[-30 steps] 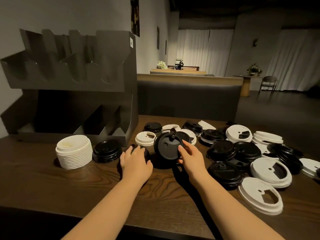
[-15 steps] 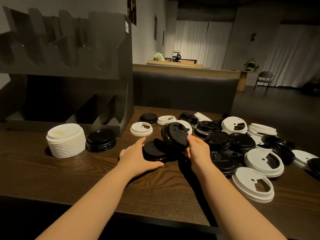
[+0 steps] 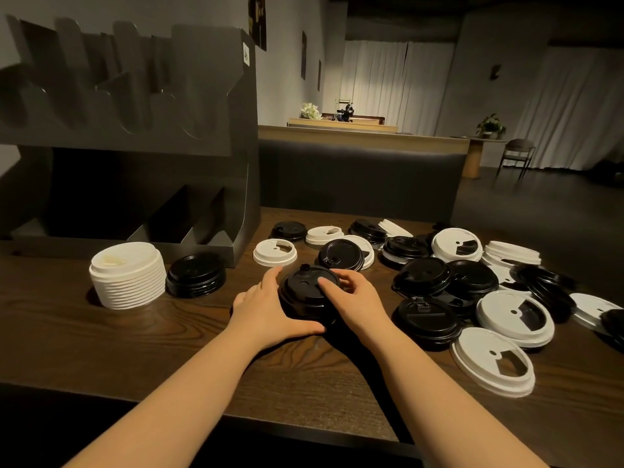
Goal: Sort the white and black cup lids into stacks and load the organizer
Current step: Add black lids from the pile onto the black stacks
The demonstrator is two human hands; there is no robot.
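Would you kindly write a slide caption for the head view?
Both hands, left hand and right hand, hold a small black lid stack on the table, beside a tall white lid stack.

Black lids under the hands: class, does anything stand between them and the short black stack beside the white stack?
Nothing visible does. The left hand and right hand grip the black lids; only bare table lies between them and the short black stack, left of them, beside the white stack.

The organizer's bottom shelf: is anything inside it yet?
The organizer shows slanted dividers in its bottom shelf and no lids in the visible front parts. Its back is too dark to tell. The white stack and black stack stand on the table in front.
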